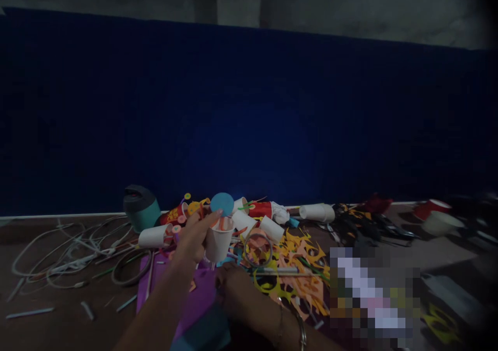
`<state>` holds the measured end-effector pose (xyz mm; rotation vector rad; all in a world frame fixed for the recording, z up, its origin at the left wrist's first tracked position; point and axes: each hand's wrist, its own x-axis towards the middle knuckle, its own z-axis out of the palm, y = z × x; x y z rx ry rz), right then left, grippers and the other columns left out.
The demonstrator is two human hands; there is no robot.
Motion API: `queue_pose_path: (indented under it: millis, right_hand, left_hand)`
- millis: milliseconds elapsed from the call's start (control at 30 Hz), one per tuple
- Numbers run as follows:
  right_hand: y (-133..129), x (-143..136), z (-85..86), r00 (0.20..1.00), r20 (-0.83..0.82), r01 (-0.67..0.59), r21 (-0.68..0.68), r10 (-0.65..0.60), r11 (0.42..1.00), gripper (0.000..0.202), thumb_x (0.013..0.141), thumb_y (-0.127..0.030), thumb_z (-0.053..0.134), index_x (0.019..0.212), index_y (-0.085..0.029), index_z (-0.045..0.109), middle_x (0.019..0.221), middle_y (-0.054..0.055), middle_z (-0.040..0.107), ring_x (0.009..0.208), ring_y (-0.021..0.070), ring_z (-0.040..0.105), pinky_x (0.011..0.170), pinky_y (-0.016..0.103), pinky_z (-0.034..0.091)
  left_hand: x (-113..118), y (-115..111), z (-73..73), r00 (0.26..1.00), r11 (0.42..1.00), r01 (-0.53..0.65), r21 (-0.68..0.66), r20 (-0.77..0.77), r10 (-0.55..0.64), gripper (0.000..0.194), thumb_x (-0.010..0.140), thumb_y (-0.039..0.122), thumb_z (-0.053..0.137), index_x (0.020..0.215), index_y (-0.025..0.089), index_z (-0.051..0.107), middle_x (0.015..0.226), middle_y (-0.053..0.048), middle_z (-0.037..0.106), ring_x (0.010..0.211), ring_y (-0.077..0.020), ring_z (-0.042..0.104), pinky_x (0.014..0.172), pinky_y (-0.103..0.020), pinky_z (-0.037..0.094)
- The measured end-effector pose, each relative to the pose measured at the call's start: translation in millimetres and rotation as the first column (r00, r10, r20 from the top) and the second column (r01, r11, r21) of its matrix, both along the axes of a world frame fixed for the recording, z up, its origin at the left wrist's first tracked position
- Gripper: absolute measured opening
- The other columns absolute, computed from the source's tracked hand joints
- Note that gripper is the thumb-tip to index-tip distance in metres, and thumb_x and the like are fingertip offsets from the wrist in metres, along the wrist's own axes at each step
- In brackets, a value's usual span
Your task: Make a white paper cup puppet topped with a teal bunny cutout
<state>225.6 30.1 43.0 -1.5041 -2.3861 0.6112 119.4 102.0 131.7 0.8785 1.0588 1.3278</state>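
A white paper cup stands upright between my hands, with something orange-red showing inside its rim. My left hand is at the cup's left side, its index finger stretched toward a round blue disc above the rim. Below the cup, my right hand is curled near its base, close to thin white sticks that hang there; what its fingers hold is too dark to make out. Under both hands lies a purple sheet, with a dark teal piece at its front.
A teal and black jug stands at the back left beside tangled white cables. Further white cups lie along the back. Yellow and orange paper scraps are heaped right of my hands. A blue wall rises behind.
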Motion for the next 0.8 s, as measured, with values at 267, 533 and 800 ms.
queue_pose_path:
  millis: [267, 533, 800]
  right_hand:
    - [35.0, 76.1, 36.1, 0.954, -0.246, 0.155, -0.077, -0.170, 0.985, 0.013, 0.061, -0.012, 0.059, 0.071, -0.017, 0.065, 0.066, 0.001, 0.068, 0.063, 0.0159, 0.062, 0.051, 0.020, 0.040]
    - [45.6, 120.7, 67.4, 0.748, -0.571, 0.388, -0.036, -0.337, 0.921, 0.020, 0.073, -0.019, 0.052, 0.092, -0.017, 0.058, 0.072, 0.002, 0.063, 0.068, 0.0165, 0.061, 0.060, 0.027, 0.046]
    - [39.3, 100.2, 67.6, 0.728, -0.634, 0.339, 0.004, -0.260, 0.941, 0.021, 0.072, -0.014, 0.053, 0.091, -0.017, 0.061, 0.076, 0.003, 0.064, 0.070, 0.0163, 0.059, 0.062, 0.027, 0.045]
  left_hand:
    - [0.6, 5.6, -10.5, 0.938, 0.990, 0.109, 0.085, -0.338, -0.074, 0.040, 0.068, 0.031, 0.068, 0.103, 0.019, 0.054, 0.089, -0.004, 0.069, 0.084, -0.0201, 0.066, 0.073, -0.028, 0.050]
    - [-0.2, 16.0, -43.3, 0.677, 0.957, 0.274, 0.094, -0.726, -0.123, 0.046, 0.061, 0.016, 0.063, 0.106, 0.018, 0.058, 0.083, -0.004, 0.068, 0.077, -0.0234, 0.065, 0.070, -0.032, 0.048]
    - [13.0, -3.2, -28.0, 0.534, 0.867, 0.282, 0.411, -0.818, 0.215, 0.057, 0.067, 0.008, 0.053, 0.123, 0.019, 0.052, 0.135, -0.012, 0.045, 0.130, -0.0306, 0.032, 0.107, -0.046, 0.024]
